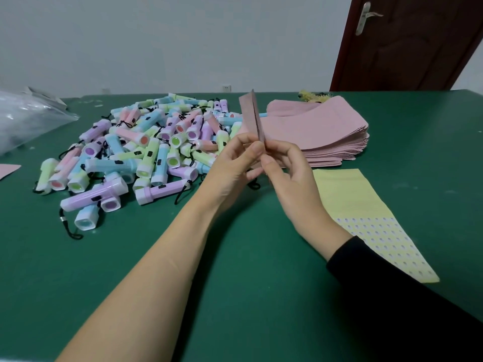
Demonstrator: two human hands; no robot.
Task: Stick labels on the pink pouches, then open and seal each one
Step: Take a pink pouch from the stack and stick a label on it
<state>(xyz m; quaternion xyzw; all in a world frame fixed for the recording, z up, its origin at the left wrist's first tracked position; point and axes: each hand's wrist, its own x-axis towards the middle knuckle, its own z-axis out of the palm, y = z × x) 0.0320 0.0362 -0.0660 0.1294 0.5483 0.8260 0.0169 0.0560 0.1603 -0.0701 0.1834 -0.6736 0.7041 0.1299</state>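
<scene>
Fingertips (pixel 257 148): both sets closed in a pinch on the near end of one pink pouch (pixel 250 113).

Left hand (pixel 232 165), right hand (pixel 292 178): meeting above the green table (pixel 248 270), thumbs and forefingers on opposite faces of the pouch.

Held pouch: raised off the table, edge-on to my view, upright; its two walls look slightly parted toward the far end.

Handling, as I judge it: light, thin, floppy, likely slick film. I would take one wall per hand close to the edge, with a light pinch to avoid creasing.

Pouch stack (pixel 329 137): on the table, just beyond the right hand.

Label sheet (pixel 366 205): yellow, flat, beside the right wrist.

Toy torches (pixel 136 152): heaped left of the hands.
</scene>
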